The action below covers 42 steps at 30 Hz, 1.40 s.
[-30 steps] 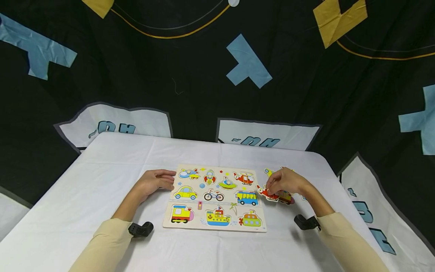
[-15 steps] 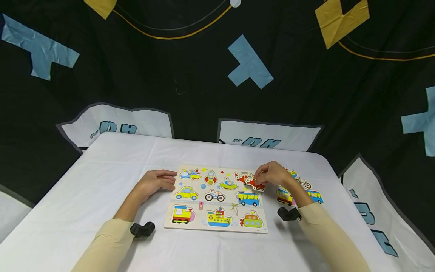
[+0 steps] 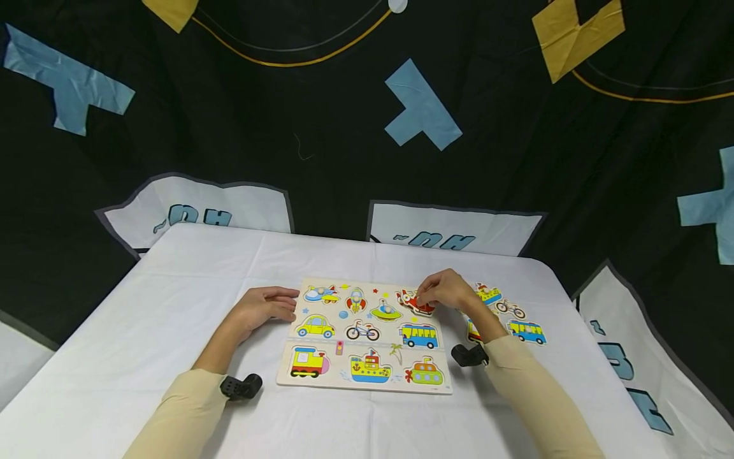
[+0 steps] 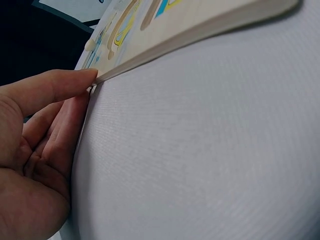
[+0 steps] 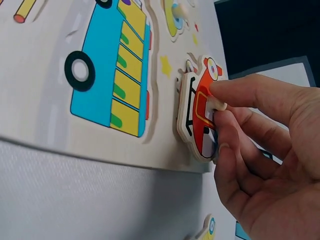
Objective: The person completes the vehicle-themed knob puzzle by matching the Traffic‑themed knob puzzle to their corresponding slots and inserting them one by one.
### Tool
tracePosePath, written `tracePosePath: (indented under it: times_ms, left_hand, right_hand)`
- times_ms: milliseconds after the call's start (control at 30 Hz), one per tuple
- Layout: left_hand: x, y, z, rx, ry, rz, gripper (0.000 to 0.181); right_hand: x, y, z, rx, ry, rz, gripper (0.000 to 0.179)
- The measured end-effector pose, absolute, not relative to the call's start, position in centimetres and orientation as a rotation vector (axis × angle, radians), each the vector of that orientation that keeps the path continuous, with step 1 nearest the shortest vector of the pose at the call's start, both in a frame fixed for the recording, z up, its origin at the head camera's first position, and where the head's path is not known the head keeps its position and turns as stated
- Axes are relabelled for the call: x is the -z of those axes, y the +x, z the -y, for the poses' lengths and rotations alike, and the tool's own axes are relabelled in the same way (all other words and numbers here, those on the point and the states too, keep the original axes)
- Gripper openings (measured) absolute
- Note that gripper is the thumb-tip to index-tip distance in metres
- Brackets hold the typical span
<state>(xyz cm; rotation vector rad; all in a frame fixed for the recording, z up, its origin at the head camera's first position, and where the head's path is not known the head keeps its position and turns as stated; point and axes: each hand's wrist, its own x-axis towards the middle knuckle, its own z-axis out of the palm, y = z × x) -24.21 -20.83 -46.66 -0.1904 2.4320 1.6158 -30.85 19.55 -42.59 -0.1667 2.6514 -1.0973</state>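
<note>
A wooden puzzle board [image 3: 331, 377] with printed vehicles lies on the white table. My right hand [image 3: 450, 292] pinches a red helicopter puzzle piece [image 5: 202, 112] by its small wooden knob [image 5: 215, 104]. The piece is over the board's upper right corner, above the printed helicopter, tilted a little; in the right wrist view it stands slightly proud of the board. My left hand [image 3: 257, 311] rests at the board's left edge with relaxed fingers, and in the left wrist view a fingertip [image 4: 90, 76] touches that edge. Knobs show on the saucer [image 5: 175, 17] and near the board's far left.
Right of the board lie several loose pieces: a ship [image 3: 489, 294], a bicycle [image 3: 510, 309], a bus [image 3: 526, 331] and a train [image 3: 473, 332] partly hidden by my right arm. A black curtain [image 3: 332, 127] hangs behind the white table [image 3: 321, 255].
My right hand has carried the helicopter piece leftward from the loose pieces onto the board's upper right corner. My left hand has stayed at the board's left edge.
</note>
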Motion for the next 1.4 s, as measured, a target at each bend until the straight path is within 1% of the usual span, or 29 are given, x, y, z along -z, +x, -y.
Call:
tracePosePath:
  times_ms: [533,933,1167,1400]
  left_hand:
    - [46.7,-24.3,20.7,-1.628,-0.206,-2.417,0.060]
    - [46.7,-24.2,20.8,-1.628,-0.187,-2.426,0.061]
    - [46.7,-24.2,20.7,-1.623,-0.184,-2.425,0.061]
    - [46.6,-24.3,20.8,-1.627,-0.183,-2.424,0.061]
  right_hand:
    - [43.4,-31.2,-19.0,1.104,-0.187,-2.622,0.014]
    - [44.0,-31.6,-19.1,1.097,-0.191,-2.642,0.017]
    - [44.5,-31.5,-19.1,1.097,-0.146,-2.655,0.017]
    - [44.6,-31.5,-19.1,1.093,-0.141,-2.672,0.021]
